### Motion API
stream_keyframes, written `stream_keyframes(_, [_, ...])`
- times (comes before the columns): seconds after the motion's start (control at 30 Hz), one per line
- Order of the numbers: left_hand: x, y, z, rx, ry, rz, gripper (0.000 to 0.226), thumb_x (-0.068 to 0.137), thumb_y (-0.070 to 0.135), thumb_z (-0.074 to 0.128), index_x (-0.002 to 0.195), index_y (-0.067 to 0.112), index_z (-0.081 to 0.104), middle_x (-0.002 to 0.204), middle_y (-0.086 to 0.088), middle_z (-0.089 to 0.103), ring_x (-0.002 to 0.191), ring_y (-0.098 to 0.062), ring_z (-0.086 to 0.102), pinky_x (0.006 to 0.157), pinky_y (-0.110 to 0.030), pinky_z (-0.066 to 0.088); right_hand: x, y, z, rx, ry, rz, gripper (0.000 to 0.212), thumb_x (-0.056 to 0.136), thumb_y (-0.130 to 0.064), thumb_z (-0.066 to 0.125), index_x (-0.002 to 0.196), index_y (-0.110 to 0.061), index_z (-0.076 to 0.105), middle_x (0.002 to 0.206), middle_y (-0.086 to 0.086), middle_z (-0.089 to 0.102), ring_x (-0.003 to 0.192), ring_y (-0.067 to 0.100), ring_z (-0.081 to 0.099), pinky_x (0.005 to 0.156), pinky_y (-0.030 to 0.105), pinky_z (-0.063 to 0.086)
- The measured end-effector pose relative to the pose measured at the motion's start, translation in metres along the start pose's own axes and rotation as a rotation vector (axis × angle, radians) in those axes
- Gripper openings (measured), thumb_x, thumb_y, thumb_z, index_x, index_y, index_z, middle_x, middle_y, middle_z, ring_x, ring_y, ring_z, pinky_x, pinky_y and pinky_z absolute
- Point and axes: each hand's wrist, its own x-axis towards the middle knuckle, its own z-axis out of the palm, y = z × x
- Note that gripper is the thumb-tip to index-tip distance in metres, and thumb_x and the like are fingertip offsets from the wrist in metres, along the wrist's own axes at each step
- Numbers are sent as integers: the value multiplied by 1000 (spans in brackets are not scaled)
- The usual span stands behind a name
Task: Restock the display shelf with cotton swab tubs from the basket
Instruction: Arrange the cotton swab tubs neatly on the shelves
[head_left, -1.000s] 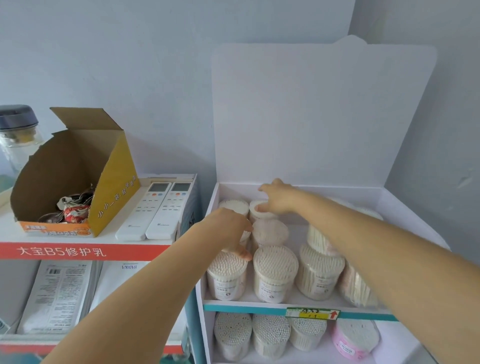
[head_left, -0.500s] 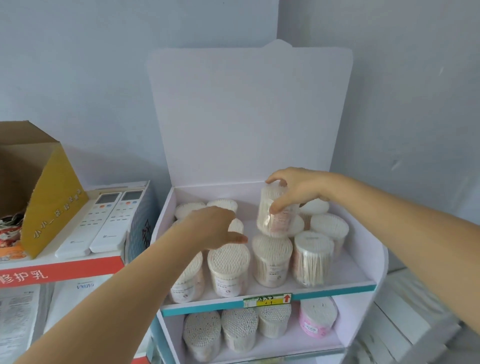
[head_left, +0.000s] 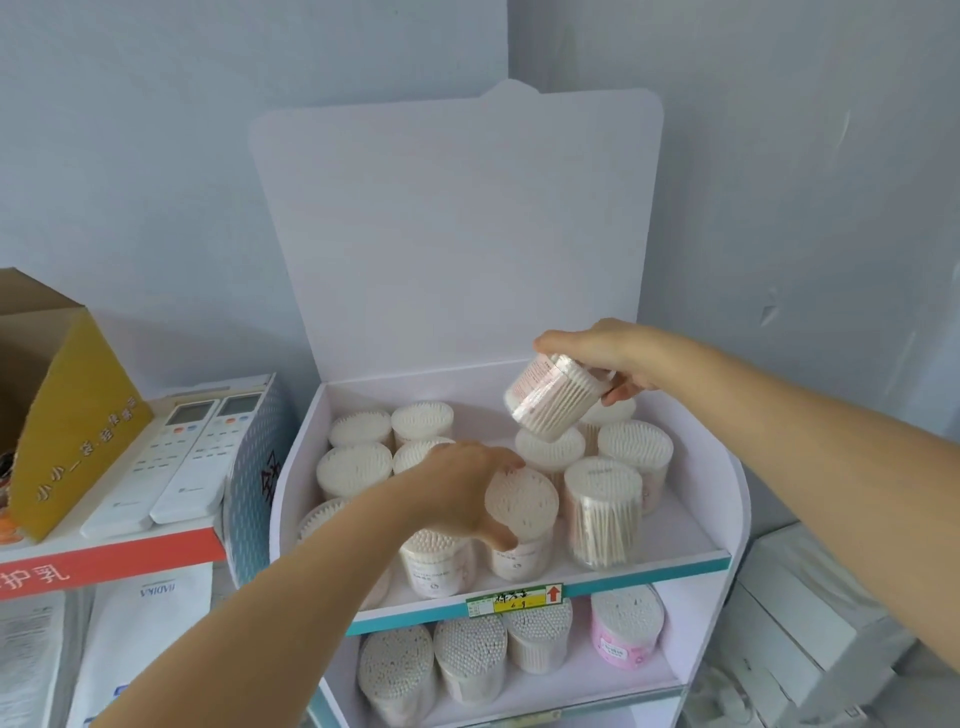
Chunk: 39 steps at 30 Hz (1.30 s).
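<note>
Since the earlier frame the right hand (head_left: 597, 353) has lifted its cotton swab tub (head_left: 556, 397) higher and tipped it onto a slant. The left hand (head_left: 457, 493) has taken hold of a front-row tub (head_left: 522, 504) and tilted it so the swab tips face the camera.

The white display shelf (head_left: 457, 234) looks mostly stocked. Its top tier (head_left: 675, 525) holds a crowd of upright tubs in rough rows, with a bare strip of floor along the right front. The lower tier (head_left: 672, 639) carries a front row of white tubs and one pink tub (head_left: 626, 631) at the right end.

The right hand's fingers and thumb are curled round the slanted tub, holding it clear above the back right tubs and touching none of them. The left hand's fingers and thumb wrap the tilted tub in the middle of the top tier, just above the tubs in front.

By my reading the restock is well along. What remains is seating these two tubs, probably in the bare right front strip. The basket is out of view, so I cannot tell how many tubs are left in it.
</note>
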Motion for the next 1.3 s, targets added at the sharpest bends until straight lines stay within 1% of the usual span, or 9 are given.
stream_keyframes(0.13, [-1, -11, -7, -218, 4, 9, 80, 71, 41, 77, 140, 26, 39, 141, 8, 47, 129, -10, 43, 109, -29, 31, 4, 1, 0, -392, 173, -46, 51, 68, -65, 54, 75, -15, 56, 75, 4, 60, 57, 25, 59, 54, 24, 40])
stream_keyframes(0.33, [-1, -13, -19, -364, 7, 14, 70, 77, 38, 73, 139, 21, 43, 138, 5, 51, 126, -8, 46, 102, -21, 30, 7, 7, 15, -603, 109, -12, 77, 70, -79, 45, 112, -15, 55, 99, 4, 53, 64, 24, 64, 65, 28, 49])
stream_keyframes(0.4, [0, -13, -19, -331, 11, 10, 73, 76, 39, 74, 139, 21, 43, 138, 4, 51, 127, -9, 46, 104, -23, 31, 9, 7, 17, -644, 86, -27, 87, 73, -79, 43, 133, -16, 45, 128, 9, 42, 93, 29, 65, 78, 33, 49])
stream_keyframes(0.47, [0, -13, -16, -244, 16, 2, 78, 73, 41, 75, 140, 22, 41, 141, 6, 49, 129, -11, 44, 107, -26, 31, 11, 7, 17, -601, -12, -87, 92, 77, -74, 48, 148, -21, 23, 152, 8, 19, 132, 32, 40, 101, 39, 38])
stream_keyframes(0.53, [0, -12, -10, -131, 7, -1, 84, 70, 45, 77, 142, 23, 38, 144, 7, 45, 133, -14, 39, 110, -31, 30, 10, 7, 15, -508, -90, -162, 94, 77, -68, 57, 151, -29, 15, 156, 4, 9, 142, 29, 23, 112, 42, 29])
stream_keyframes(0.87, [2, -8, -10, -40, 5, -89, 93, 65, 64, 69, 143, 27, 34, 149, 6, 38, 136, -19, 35, 112, -39, 29, -42, 53, 5, -280, 110, -136, 83, 67, -57, 75, 127, -14, 38, 131, 7, 34, 108, 18, 42, 89, 31, 41])
stream_keyframes(1.07, [20, 14, -15, -223, 676, -96, 54, 74, 59, 65, 106, 18, 52, 102, 6, 47, 95, -14, 52, 78, -24, 38, -55, 100, 59, -138, 33, -82, 108, 67, -56, 75, 145, -22, 8, 145, 7, 19, 130, 23, 37, 93, 31, 41])
stream_keyframes(1.17, [32, 29, -16, -316, 781, -2, 62, 77, 54, 65, 124, 20, 44, 115, 0, 40, 111, -22, 49, 91, -25, 36, -54, 111, 81, -164, 207, -137, 104, 68, -51, 77, 144, -21, 12, 139, 10, 22, 117, 25, 46, 89, 32, 44])
stream_keyframes(1.3, [56, 41, -19, -307, 543, -10, 78, 81, 54, 60, 146, 34, 22, 149, -7, 25, 135, -30, 31, 109, -40, 28, -54, 117, 94, -47, 332, -186, 97, 66, -45, 78, 140, -26, 18, 134, 6, 27, 99, 17, 45, 79, 27, 45])
